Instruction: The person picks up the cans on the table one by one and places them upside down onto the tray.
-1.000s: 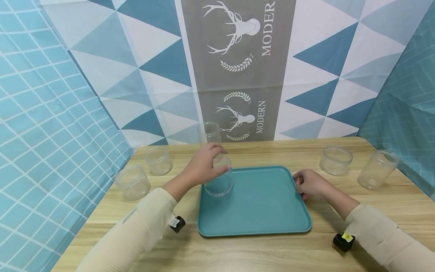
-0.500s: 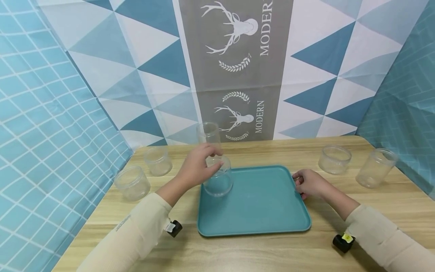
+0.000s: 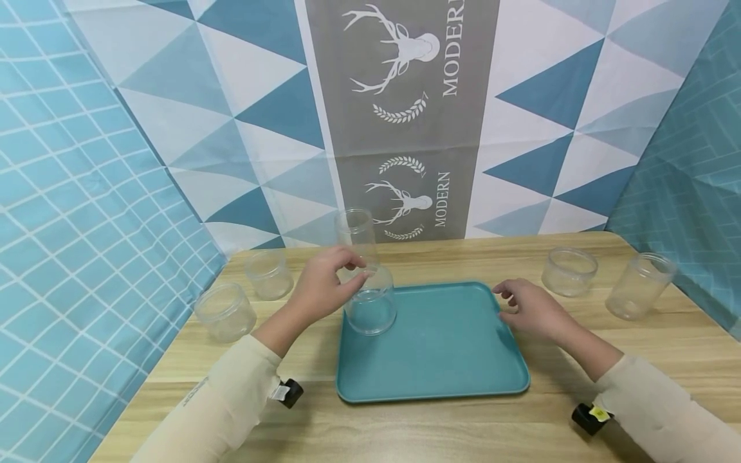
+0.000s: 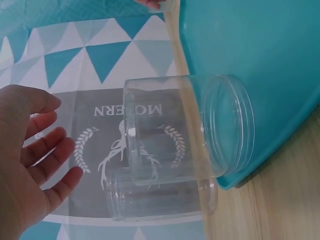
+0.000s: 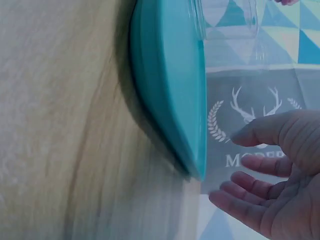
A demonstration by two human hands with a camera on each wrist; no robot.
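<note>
A clear plastic jar stands upright on the far left corner of the teal tray. My left hand is beside the jar's upper part, fingers loosely bent and holding nothing. In the left wrist view a gap separates the left hand from the jar. At the tray's right edge, my right hand hovers with relaxed fingers. The right wrist view shows the right hand apart from the tray, with nothing between fingers and thumb.
Behind the tray's left corner stands a taller clear jar. Two short clear jars, one nearer and one farther, are at left. A low jar and a tall jar stand at right on the wooden table.
My left hand has drawn away from the jar toward the left. My right hand has let go of the tray's right edge and lifted slightly. Jar and tray stay put.
</note>
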